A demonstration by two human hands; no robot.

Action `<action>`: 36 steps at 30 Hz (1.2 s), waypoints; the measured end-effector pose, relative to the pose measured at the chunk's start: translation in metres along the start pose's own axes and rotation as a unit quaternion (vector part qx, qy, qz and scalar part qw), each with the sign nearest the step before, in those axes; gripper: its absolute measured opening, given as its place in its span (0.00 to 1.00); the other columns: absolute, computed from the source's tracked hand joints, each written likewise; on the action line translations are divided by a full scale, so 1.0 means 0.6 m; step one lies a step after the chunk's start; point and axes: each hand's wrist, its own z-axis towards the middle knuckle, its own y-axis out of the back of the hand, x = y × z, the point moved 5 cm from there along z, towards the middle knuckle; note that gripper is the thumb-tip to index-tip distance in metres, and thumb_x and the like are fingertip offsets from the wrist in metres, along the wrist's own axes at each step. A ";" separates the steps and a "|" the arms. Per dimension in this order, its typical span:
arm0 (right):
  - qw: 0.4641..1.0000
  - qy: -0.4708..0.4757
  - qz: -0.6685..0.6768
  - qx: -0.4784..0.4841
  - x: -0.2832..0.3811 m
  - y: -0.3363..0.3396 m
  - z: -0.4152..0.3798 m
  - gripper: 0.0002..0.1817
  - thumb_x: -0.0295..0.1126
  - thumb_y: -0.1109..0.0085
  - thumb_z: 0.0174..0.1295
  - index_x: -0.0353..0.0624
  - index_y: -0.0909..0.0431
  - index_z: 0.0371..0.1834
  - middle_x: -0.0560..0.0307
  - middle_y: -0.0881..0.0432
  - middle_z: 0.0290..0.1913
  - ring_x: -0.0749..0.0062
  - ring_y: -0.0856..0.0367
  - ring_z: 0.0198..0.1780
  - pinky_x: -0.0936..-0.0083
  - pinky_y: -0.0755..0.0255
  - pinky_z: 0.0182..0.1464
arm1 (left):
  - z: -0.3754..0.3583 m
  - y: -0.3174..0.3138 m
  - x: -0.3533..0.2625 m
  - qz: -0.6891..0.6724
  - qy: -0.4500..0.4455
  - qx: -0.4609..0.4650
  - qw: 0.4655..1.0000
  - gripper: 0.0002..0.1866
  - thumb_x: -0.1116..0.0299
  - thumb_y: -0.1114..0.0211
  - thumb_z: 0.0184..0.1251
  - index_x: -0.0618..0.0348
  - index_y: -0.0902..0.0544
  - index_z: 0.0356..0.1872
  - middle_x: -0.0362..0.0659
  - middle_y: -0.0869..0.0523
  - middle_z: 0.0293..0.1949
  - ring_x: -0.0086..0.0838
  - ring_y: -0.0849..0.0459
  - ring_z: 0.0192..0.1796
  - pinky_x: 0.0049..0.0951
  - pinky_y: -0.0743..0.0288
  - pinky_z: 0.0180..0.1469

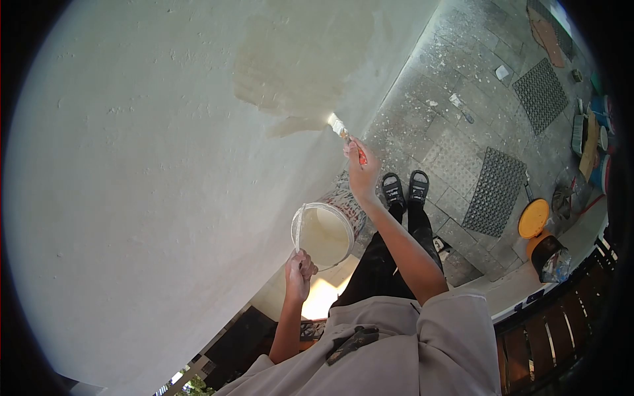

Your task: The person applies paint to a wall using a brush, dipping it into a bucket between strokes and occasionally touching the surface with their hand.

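Observation:
My right hand (362, 165) is closed on the red handle of a paintbrush (338, 125), whose pale, coated bristles meet the wall (165, 185). Around and above the brush tip lies a darker, damp-looking patch (290, 66) on the wall. Lower down, my left hand (300, 270) is closed round the white handle of a bucket (353, 204), holding it beside the wall. Creamy pale liquid (323, 234) shows inside the bucket, and its outside is streaked with paint.
Grey paving (409, 119) spotted with white lies under my sandalled feet (406, 188). Two dark textured mats (495, 191) rest on it. An orange lid (533, 218), an orange container and several buckets stand at the right.

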 end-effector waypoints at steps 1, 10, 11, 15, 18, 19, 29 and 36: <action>1.000 0.005 0.011 0.001 0.008 -0.002 -0.005 0.15 0.32 0.48 0.66 0.31 0.23 0.49 0.47 0.17 0.37 0.69 0.18 0.38 0.76 0.26 0.43 | 0.001 0.001 0.001 0.002 -0.001 0.000 1.000 0.11 0.62 0.51 0.66 0.48 0.35 0.24 0.28 0.45 0.14 0.15 0.48 0.15 0.21 0.47 0.24; 0.995 0.017 0.090 0.026 0.116 -0.018 -0.077 0.13 0.27 0.48 0.65 0.31 0.24 0.49 0.48 0.17 0.39 0.69 0.16 0.40 0.76 0.23 0.43 | 0.005 -0.001 0.006 0.013 0.008 0.000 1.000 0.11 0.63 0.51 0.66 0.48 0.36 0.23 0.28 0.45 0.14 0.15 0.48 0.15 0.20 0.47 0.23; 0.995 0.026 0.090 0.031 0.124 -0.020 -0.082 0.13 0.27 0.48 0.65 0.31 0.24 0.49 0.48 0.17 0.39 0.70 0.16 0.40 0.76 0.23 0.42 | 0.006 0.001 0.008 0.014 0.009 0.000 1.000 0.11 0.63 0.52 0.66 0.48 0.36 0.23 0.28 0.45 0.14 0.15 0.48 0.15 0.20 0.47 0.23; 0.992 0.065 0.097 0.049 0.159 -0.025 -0.097 0.13 0.26 0.49 0.66 0.31 0.24 0.50 0.48 0.17 0.39 0.70 0.16 0.40 0.76 0.23 0.43 | 0.005 -0.005 0.008 0.017 0.011 0.001 1.000 0.11 0.63 0.52 0.66 0.48 0.36 0.23 0.28 0.45 0.14 0.15 0.48 0.15 0.20 0.47 0.23; 0.990 0.088 0.079 0.082 0.192 -0.026 -0.107 0.14 0.27 0.52 0.68 0.29 0.26 0.52 0.46 0.17 0.39 0.70 0.17 0.40 0.75 0.23 0.46 | 0.002 -0.012 0.008 0.018 0.011 0.015 1.000 0.11 0.62 0.51 0.67 0.49 0.37 0.24 0.29 0.44 0.15 0.15 0.48 0.16 0.21 0.47 0.24; 0.989 0.093 0.073 0.090 0.203 -0.028 -0.111 0.14 0.26 0.52 0.68 0.29 0.26 0.51 0.46 0.17 0.39 0.70 0.17 0.40 0.75 0.23 0.45 | 0.003 -0.006 0.010 0.017 0.013 0.027 0.999 0.11 0.62 0.51 0.68 0.50 0.37 0.26 0.29 0.44 0.15 0.16 0.47 0.16 0.21 0.46 0.25; 0.978 0.102 0.157 0.091 0.234 -0.030 -0.108 0.14 0.26 0.54 0.68 0.28 0.26 0.50 0.45 0.16 0.37 0.68 0.16 0.38 0.77 0.23 0.44 | -0.004 -0.018 0.014 0.002 0.004 0.016 1.000 0.12 0.61 0.50 0.68 0.49 0.36 0.24 0.29 0.44 0.15 0.15 0.48 0.16 0.20 0.49 0.23; 0.990 0.020 0.135 0.046 0.153 -0.022 -0.080 0.13 0.26 0.53 0.68 0.30 0.24 0.49 0.47 0.17 0.37 0.72 0.17 0.38 0.76 0.22 0.44 | -0.008 -0.018 0.018 0.002 0.011 0.020 1.000 0.13 0.62 0.51 0.69 0.50 0.38 0.24 0.30 0.44 0.16 0.17 0.47 0.17 0.23 0.44 0.26</action>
